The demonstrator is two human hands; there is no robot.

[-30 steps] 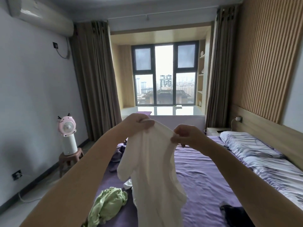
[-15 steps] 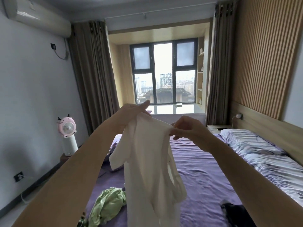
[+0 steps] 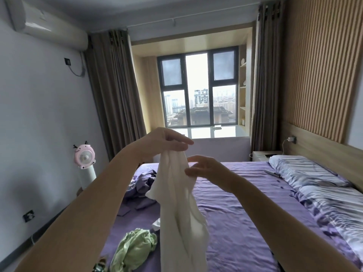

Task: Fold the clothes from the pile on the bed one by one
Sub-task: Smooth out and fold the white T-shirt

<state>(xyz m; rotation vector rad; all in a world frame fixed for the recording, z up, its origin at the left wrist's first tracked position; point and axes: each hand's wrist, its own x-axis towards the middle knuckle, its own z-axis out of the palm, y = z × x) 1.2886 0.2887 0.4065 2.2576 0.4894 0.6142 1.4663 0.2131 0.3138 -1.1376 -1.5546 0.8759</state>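
Holding the shirt [image 3: 176,203] up over the bed [image 3: 235,222], we have it bunched at the top under the fingers of our left hand [image 3: 167,143], which pinch the cloth there. Our right hand [image 3: 204,169], just below and right of that pinch, touches the shirt's edge with loosely spread fingers; whether it truly grips we cannot tell. The shirt hangs as a twisted rope, so folding it like this would likely trap creases, and a one-point hold could let it slip onto the green garment [image 3: 135,248] below our fingers, mixing it back into the pile. We see no readable labels or writing anywhere.
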